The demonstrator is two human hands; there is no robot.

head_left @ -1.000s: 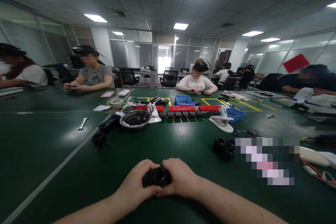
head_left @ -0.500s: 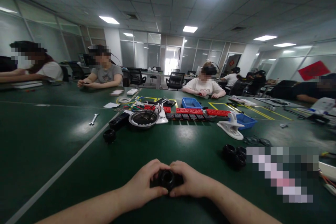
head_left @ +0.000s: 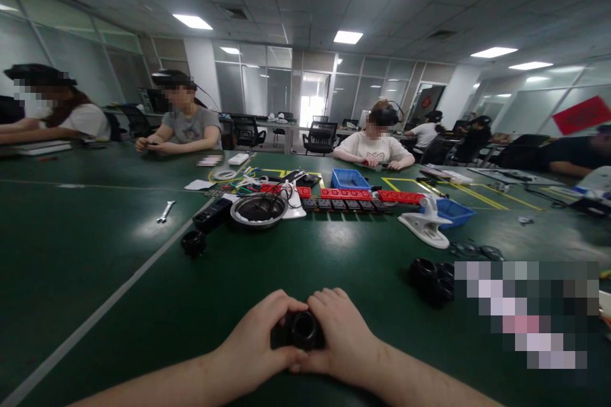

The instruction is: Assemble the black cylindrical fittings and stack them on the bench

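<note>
A round black part (head_left: pixel 303 329) with a hole in its middle sits between my two hands near the table's front edge. My left hand (head_left: pixel 260 340) curls round its left side, thumb in front and fingers behind. From the right, my right hand (head_left: pixel 341 337) wraps the same part, and the two thumbs meet in front of it. A similar black ring (head_left: pixel 193 243) lies alone to the left. Several more black rings (head_left: pixel 432 280) are grouped at the right.
Farther back are a metal bowl (head_left: pixel 259 210), a white clamp base (head_left: pixel 426 222), red strips (head_left: pixel 346 194) and a blue bin (head_left: pixel 350 179). A wrench (head_left: pixel 166 212) lies at the left. Eyeglasses (head_left: pixel 476 250) rest at the right. Several people sit around.
My right hand has closed further round the black part, its thumb now overlapping my left thumb. The view has tilted slightly down.
</note>
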